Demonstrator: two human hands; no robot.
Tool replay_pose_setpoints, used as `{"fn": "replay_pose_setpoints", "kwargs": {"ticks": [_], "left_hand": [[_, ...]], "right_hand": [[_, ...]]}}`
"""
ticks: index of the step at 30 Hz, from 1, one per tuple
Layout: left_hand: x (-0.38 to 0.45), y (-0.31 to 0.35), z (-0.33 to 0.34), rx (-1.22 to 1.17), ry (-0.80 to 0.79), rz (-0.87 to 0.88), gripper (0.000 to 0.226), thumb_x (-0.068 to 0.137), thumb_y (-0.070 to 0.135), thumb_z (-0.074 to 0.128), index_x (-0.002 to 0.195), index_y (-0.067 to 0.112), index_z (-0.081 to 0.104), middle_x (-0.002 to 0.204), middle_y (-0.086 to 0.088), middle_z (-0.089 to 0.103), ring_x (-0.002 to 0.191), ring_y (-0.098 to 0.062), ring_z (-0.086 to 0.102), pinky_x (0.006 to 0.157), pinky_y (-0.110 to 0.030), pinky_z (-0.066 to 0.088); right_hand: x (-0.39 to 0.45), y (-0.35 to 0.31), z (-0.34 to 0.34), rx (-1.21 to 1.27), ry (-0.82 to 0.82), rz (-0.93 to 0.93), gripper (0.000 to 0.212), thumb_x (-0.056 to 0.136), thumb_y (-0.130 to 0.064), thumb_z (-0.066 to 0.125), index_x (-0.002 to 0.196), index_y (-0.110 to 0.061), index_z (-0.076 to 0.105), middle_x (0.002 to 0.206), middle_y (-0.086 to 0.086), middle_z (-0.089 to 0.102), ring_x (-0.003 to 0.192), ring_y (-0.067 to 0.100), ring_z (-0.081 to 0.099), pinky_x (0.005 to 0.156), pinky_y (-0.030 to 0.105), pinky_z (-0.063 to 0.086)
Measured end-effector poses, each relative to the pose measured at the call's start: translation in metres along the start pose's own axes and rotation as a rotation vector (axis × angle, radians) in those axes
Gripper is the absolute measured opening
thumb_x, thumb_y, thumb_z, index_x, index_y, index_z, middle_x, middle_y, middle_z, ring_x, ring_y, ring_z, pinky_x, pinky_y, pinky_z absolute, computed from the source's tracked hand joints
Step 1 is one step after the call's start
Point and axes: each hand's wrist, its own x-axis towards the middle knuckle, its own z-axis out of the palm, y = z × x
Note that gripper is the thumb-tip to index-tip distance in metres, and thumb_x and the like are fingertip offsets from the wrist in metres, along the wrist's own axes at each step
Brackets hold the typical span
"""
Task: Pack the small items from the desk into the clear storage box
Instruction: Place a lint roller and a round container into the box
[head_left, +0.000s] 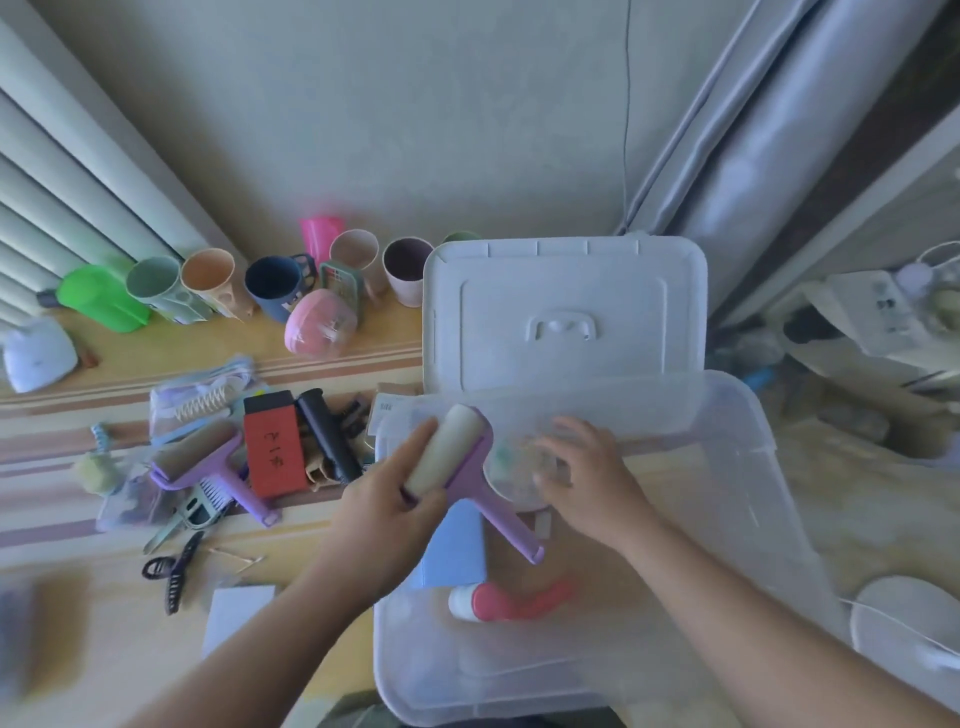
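Observation:
The clear storage box (748, 467) stands in front of me, its white lid (566, 312) leaning up at the back. My left hand (384, 499) grips the roll of a purple lint roller (467, 467) over the box's left rim. Inside the box, my right hand (587, 473) rests on a round clear container (514, 467); whether it grips the container I cannot tell. A blue card (457, 551) and a pink-and-white roller (498, 603) lie on the box floor. On the desk to the left are a second purple lint roller (208, 462), a red box (272, 447) and a black tube (327, 436).
Several cups (208, 280) stand along the wall with a green bottle (98, 296), a pink round case (319, 322) and a white device (36, 358). A black hair clip (171, 571), scissors (182, 519) and a white card (239, 618) lie near the front. Clutter sits to the right.

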Motion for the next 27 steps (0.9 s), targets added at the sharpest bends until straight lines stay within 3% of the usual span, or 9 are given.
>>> {"fn": "replay_pose_setpoints", "kwargs": {"ticks": [2,5,9,12,14,16,18,23,27], "left_hand": [[0.006,0.003,0.015,-0.045,-0.03,-0.036,0.071,0.088,0.033,0.061,0.146,0.06,0.03,0.095,0.005,0.07,0.078,-0.007,0.067,0.077,-0.03,0.055],[0.012,0.01,0.042,-0.238,-0.082,-0.105,0.063,0.089,0.029,0.061,0.136,0.063,0.035,0.097,0.003,0.073,0.083,-0.014,0.072,0.086,-0.038,0.057],[0.013,0.008,0.07,-0.374,-0.265,-0.124,0.061,0.087,0.028,0.067,0.139,0.051,0.045,0.103,-0.002,0.072,0.091,-0.03,0.071,0.087,-0.044,0.06],[0.02,-0.009,0.069,0.353,-0.424,0.116,0.082,0.079,0.056,0.074,0.149,0.041,0.033,0.135,0.007,0.05,0.11,-0.016,0.06,0.094,-0.031,0.05],[0.026,-0.019,0.07,0.893,-0.428,0.26,0.073,0.079,0.055,0.076,0.14,0.036,0.041,0.131,0.002,0.045,0.113,-0.023,0.052,0.088,-0.035,0.047],[0.028,-0.024,0.078,1.164,-0.421,0.202,0.066,0.082,0.041,0.077,0.134,0.026,0.04,0.123,-0.006,0.044,0.106,-0.027,0.051,0.076,-0.037,0.042],[0.028,-0.027,0.092,1.245,-0.424,0.123,0.067,0.083,0.023,0.074,0.136,0.02,0.035,0.123,-0.009,0.041,0.104,-0.028,0.051,0.072,-0.036,0.036],[0.033,-0.031,0.111,1.206,-0.359,0.098,0.053,0.088,0.006,0.063,0.134,0.015,0.038,0.126,-0.01,0.046,0.109,-0.028,0.057,0.072,-0.035,0.036],[0.046,-0.029,0.104,1.132,-0.313,0.082,0.05,0.085,0.0,0.064,0.126,0.018,0.042,0.117,-0.006,0.055,0.104,-0.03,0.066,0.068,-0.036,0.041]], "right_hand": [[-0.016,-0.009,-0.026,0.07,0.062,-0.053,0.037,0.09,-0.045,0.062,0.121,-0.029,0.073,0.12,-0.007,0.067,0.114,0.022,0.058,0.098,0.029,0.042],[-0.041,-0.035,-0.048,0.072,-0.186,-0.062,0.034,0.085,-0.059,0.064,0.104,-0.031,0.068,0.089,-0.009,0.068,0.083,0.014,0.061,0.073,0.033,0.05],[-0.056,-0.025,-0.042,-0.108,-0.162,-0.081,0.013,0.092,-0.035,0.066,0.098,-0.026,0.059,0.092,-0.004,0.068,0.088,0.027,0.061,0.069,0.042,0.043],[-0.064,0.014,-0.049,-0.062,-0.289,0.034,0.006,0.093,-0.029,0.067,0.095,-0.029,0.062,0.084,-0.006,0.067,0.084,0.023,0.063,0.073,0.04,0.047],[-0.071,0.035,-0.054,-0.086,-0.404,0.059,0.004,0.094,-0.029,0.067,0.094,-0.03,0.064,0.08,-0.008,0.066,0.081,0.018,0.063,0.074,0.033,0.048],[-0.074,0.042,-0.053,-0.123,-0.505,0.064,0.01,0.096,-0.029,0.066,0.088,-0.036,0.065,0.078,-0.009,0.063,0.078,0.013,0.058,0.069,0.023,0.043],[-0.072,0.044,-0.044,-0.16,-0.558,0.065,0.021,0.097,-0.029,0.064,0.08,-0.039,0.06,0.076,-0.009,0.057,0.076,0.013,0.052,0.063,0.02,0.037],[-0.053,0.039,-0.022,-0.219,-0.64,0.075,0.013,0.101,-0.026,0.06,0.105,-0.034,0.069,0.088,-0.009,0.06,0.084,0.018,0.054,0.066,0.028,0.038],[-0.045,0.037,-0.01,-0.276,-0.684,0.1,0.021,0.103,-0.026,0.057,0.083,-0.032,0.055,0.077,-0.006,0.053,0.082,0.023,0.053,0.061,0.03,0.035]]}}
